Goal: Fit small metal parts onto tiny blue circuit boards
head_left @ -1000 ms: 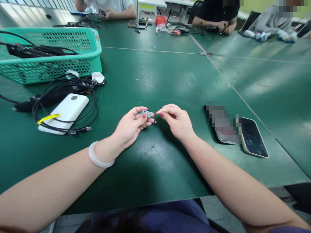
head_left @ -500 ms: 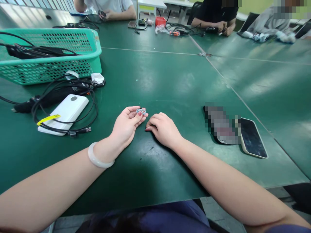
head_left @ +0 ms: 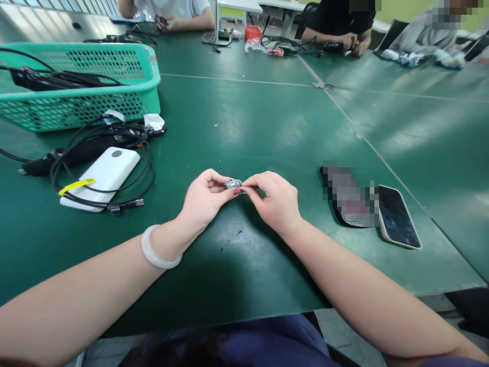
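In the head view, my left hand (head_left: pixel 204 198) pinches a small blue-and-white patterned piece (head_left: pixel 233 184) between thumb and fingers, just above the table. Its exact kind is too small to make out. My right hand (head_left: pixel 273 199) is closed in a pinch at the right end of this piece, with thumb and forefinger pressed together. Those fingertips hide that end. Both hands meet over the green table (head_left: pixel 229 285), and a pale bangle (head_left: pixel 159 251) circles my left wrist.
A green plastic basket (head_left: pixel 147 99) with black devices stands at the left. Before it lie a white power bank (head_left: pixel 109 171) and looped black cables (head_left: pixel 153 178). A phone (head_left: pixel 399 216) and a dark blurred item (head_left: pixel 346 196) lie right. Several people sit across the table.
My right hand has risen from the table and come to the small piece, closing on its right end. My left hand has shifted slightly right and turned, still holding the piece.
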### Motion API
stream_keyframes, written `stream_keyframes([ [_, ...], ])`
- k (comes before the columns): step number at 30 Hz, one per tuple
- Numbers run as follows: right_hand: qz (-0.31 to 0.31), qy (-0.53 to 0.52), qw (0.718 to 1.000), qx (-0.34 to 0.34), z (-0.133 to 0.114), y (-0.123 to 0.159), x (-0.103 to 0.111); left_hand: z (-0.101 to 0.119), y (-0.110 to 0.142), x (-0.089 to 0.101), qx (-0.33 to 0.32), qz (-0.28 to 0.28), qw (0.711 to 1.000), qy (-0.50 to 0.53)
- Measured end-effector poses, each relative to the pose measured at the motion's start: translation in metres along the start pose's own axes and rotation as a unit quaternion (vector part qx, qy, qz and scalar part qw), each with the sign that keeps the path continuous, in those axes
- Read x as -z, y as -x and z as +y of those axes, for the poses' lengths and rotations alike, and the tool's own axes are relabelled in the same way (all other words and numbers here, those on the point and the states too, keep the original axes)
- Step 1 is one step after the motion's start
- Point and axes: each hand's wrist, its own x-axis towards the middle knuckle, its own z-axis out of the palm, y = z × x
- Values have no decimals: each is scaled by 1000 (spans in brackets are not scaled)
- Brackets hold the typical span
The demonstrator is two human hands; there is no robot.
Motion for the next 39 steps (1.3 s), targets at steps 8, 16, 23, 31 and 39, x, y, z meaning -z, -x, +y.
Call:
stream_keyframes([
  [8,-8,21,999,50,2,1,-1,1,2,0,-27,-9,999,-35],
  [16,2,10,999,39,3,2,-1,1,3,-1,-15,-34,999,-9],
  [23,29,-37,999,26,0,0,2,1,2,-1,24,-56,996,60],
  [31,-49,-24,995,-79,22,-2,-2,1,-4,2,56,19,995,81],
  [39,-185,53,979,-62,27,-4,-11,1,-5,1,59,25,996,58],
])
